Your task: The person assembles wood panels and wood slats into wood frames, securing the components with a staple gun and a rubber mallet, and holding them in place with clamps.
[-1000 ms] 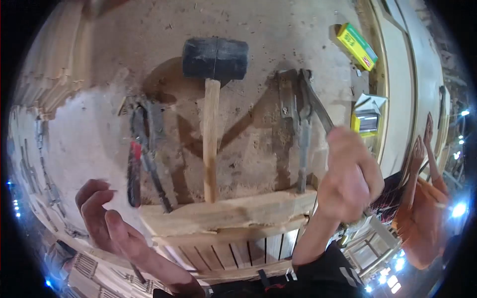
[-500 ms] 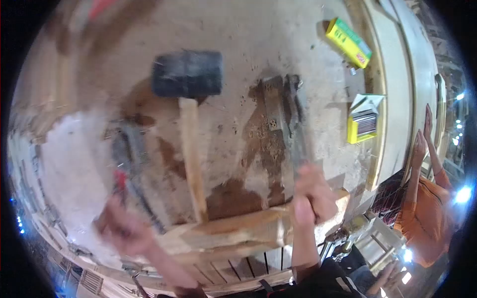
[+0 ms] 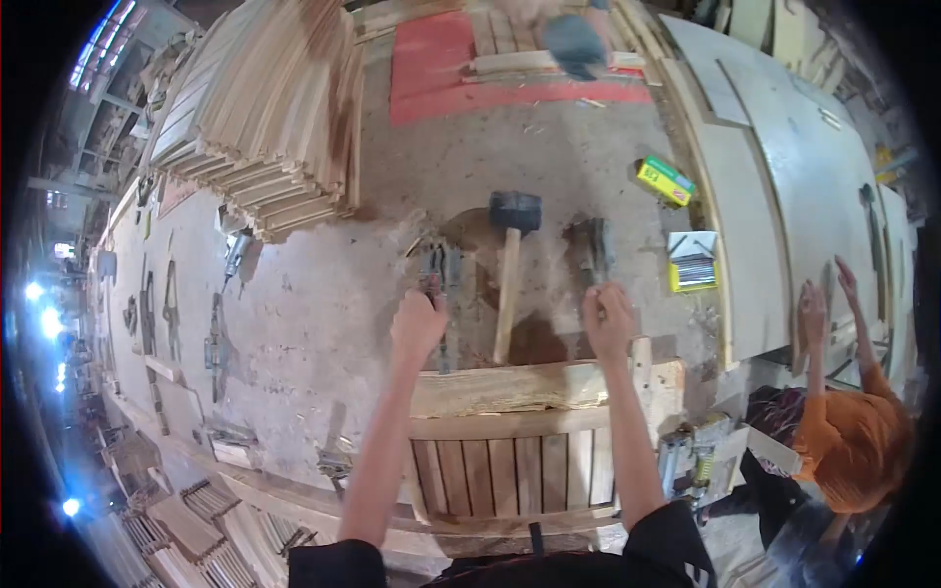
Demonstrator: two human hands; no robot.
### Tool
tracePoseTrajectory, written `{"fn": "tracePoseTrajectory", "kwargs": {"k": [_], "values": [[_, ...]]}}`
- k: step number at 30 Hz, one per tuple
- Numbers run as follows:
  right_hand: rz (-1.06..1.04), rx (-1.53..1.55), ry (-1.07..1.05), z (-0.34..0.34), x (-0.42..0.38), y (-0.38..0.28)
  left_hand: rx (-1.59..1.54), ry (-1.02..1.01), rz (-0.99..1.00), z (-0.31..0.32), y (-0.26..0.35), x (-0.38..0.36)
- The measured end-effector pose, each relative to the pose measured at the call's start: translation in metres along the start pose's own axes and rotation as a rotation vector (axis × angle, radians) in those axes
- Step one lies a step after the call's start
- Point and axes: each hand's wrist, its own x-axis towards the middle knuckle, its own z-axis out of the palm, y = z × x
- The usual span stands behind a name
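My left hand [image 3: 420,325] is closed around the near end of a dark metal tool [image 3: 441,260] with a red part; it looks like a clamp. My right hand [image 3: 610,316] is closed at the near end of a second dark metal tool [image 3: 595,245], blurred, whose exact kind I cannot make out. Between the two lies a mallet with a black head [image 3: 516,211] and a pale wooden handle [image 3: 508,299]. Closest to my body is a slatted wooden panel [image 3: 529,472] with a rough-edged timber piece [image 3: 510,387] along its far side.
A tall stack of wooden strips [image 3: 274,127] stands at the far left. Two yellow-green boxes, one closed [image 3: 667,181] and one open [image 3: 694,274], lie at right. A person in orange [image 3: 858,446] works beside a pale board [image 3: 794,196]. Another blurred person [image 3: 576,47] is at the far side.
My view has tilted up and widened, showing the wood stack and red sheet. My left hand has come in to the tool with the red part; my right hand stays at its tool.
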Motion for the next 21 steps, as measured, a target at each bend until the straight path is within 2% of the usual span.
{"fn": "tracePoseTrajectory", "kwargs": {"k": [2,4,8,10,12,14,15,17,18,20,21], "values": [[0.016,-0.160,0.042,-0.001,0.000,-0.009,0.030,-0.222,-0.090,0.006,0.006,0.013],[0.155,-0.137,0.107,-0.015,-0.001,-0.032,0.028,-0.195,-0.194,0.020,0.000,0.023],[0.466,-0.224,0.135,-0.114,-0.045,-0.075,0.056,-0.060,-0.120,0.022,0.011,0.002],[0.483,-0.440,0.121,-0.173,-0.083,-0.086,0.055,0.006,-0.121,0.020,0.008,0.004],[0.586,-0.633,0.141,-0.229,-0.140,-0.070,0.031,0.051,-0.120,0.032,0.000,0.008],[0.809,-0.867,0.042,-0.267,-0.172,-0.066,-0.010,0.049,-0.061,0.045,-0.012,0.019],[0.890,-0.886,-0.047,-0.283,-0.190,-0.065,-0.021,0.047,-0.039,0.039,-0.016,0.019],[1.030,-0.909,-0.229,-0.306,-0.207,-0.048,-0.275,-0.209,-0.138,-0.003,-0.014,-0.008],[1.018,-0.836,-0.282,-0.320,-0.211,-0.034,-0.399,-0.348,-0.203,-0.017,-0.025,-0.031],[0.980,-0.693,-0.456,-0.345,-0.221,-0.003,-0.418,-0.211,-0.030,-0.029,-0.079,-0.083],[0.746,-0.713,-0.454,-0.351,-0.231,0.010,-0.415,-0.150,0.032,-0.033,-0.117,-0.119]]}}
